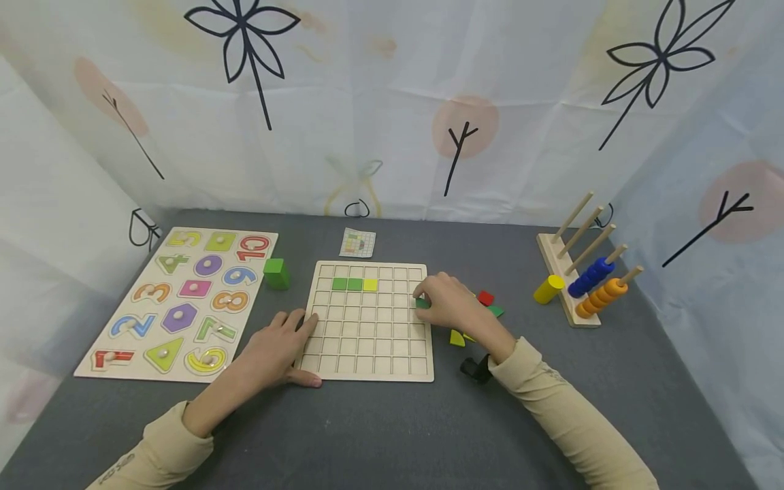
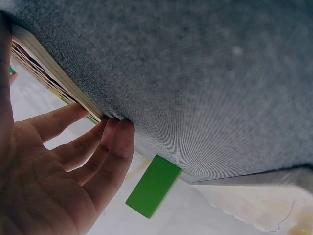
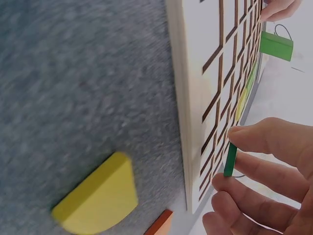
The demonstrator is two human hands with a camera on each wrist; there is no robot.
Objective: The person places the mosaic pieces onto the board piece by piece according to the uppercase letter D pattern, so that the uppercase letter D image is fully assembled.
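Note:
My right hand (image 1: pixel 450 299) pinches a thin green tile (image 3: pixel 230 160) between thumb and fingers, over the right side of a wooden grid board (image 1: pixel 367 347). At the board's left edge lies my left hand (image 1: pixel 275 347), its fingertips touching the rim and its thumb stretched along the near corner. Two green tiles (image 1: pixel 347 284) and a yellow tile (image 1: pixel 370 284) sit side by side in an upper row of the grid. Beside the right forearm are loose pieces: a red one (image 1: pixel 485 298), a green one (image 1: pixel 496 311) and a rounded yellow one (image 3: pixel 100 196).
A number-and-shape puzzle board (image 1: pixel 158 321) lies at the left, with a green block (image 1: pixel 276 273) by its right edge. Behind the grid is a small printed card (image 1: pixel 358 243). At the right stand a wooden peg stand (image 1: pixel 560 258) with blue and orange beads and a yellow cylinder (image 1: pixel 548 289).

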